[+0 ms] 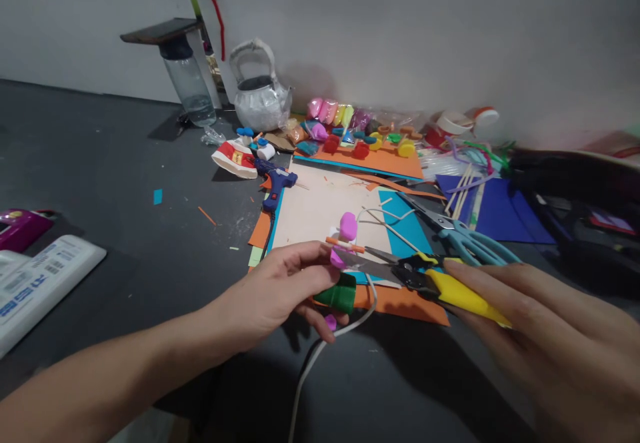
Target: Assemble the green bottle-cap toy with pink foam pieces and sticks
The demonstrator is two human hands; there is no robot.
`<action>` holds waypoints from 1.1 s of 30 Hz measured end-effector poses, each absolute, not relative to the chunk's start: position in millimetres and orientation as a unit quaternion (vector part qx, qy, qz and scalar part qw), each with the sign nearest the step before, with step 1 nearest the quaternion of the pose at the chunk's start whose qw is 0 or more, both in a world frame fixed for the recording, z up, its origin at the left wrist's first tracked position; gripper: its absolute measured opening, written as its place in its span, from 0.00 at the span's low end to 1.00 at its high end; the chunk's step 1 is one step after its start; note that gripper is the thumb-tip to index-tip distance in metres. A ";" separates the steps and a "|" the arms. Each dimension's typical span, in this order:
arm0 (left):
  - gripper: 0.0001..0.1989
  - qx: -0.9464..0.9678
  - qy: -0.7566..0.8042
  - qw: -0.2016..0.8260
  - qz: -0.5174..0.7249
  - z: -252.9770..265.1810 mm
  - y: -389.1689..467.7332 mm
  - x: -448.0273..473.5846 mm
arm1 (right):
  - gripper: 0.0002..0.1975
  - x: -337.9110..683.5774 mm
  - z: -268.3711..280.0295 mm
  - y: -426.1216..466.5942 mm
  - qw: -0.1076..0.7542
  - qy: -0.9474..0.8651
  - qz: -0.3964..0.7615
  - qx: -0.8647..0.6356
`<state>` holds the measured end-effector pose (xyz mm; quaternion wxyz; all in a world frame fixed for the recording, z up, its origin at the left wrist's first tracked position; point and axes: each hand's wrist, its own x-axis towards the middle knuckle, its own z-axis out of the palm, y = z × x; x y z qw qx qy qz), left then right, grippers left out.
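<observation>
My left hand (287,289) grips a small craft model made of a green cylinder (342,294) with magenta round pieces (349,226) on it. A thin orange stick (345,245) juts from the model above my thumb. My right hand (560,329) is closed round the yellow and black handles of some scissors (465,294). Their dark blades are parted and point left, close by the stick's right end; whether they touch it I cannot tell. Blue-handled scissors (467,239) lie just behind. A white cord (371,306) passes beside the model.
A blue glue gun (278,188) lies left of a pale sheet (320,203). Behind stand a foil-like kettle (260,99), a water bottle (190,86) and several bright clay packs (330,111). A white power strip (50,286) is at left; a dark bag (565,196) at right.
</observation>
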<state>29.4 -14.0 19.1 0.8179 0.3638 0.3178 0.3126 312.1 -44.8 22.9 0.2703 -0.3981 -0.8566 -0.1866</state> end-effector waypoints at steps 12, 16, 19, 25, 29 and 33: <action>0.09 0.373 0.316 0.809 0.327 18.1 -13.7 29.1 | 0.25 323.8 18.5 -51.8 0.271 -0.849 -0.168 -0.421; 0.09 0.375 0.323 0.807 0.323 19.9 -14.6 30.3 | 0.24 321.4 21.3 -51.4 0.277 -0.852 -0.174 -0.409; 0.08 0.373 0.333 0.805 0.320 20.9 -15.7 30.2 | 0.24 318.6 22.3 -50.7 0.303 -0.838 -0.155 -0.428; 0.10 0.378 0.333 0.800 0.326 22.2 -15.4 30.6 | 0.23 309.6 18.8 -43.8 0.327 -0.776 -0.198 -0.502; 0.12 0.420 0.342 0.773 0.330 27.4 -18.0 31.2 | 0.15 306.2 15.7 -34.7 0.229 -0.731 -0.223 -0.603; 0.13 0.471 0.356 0.736 0.330 33.8 -22.7 30.8 | 0.17 310.6 7.7 -26.6 0.092 -0.717 -0.257 -0.641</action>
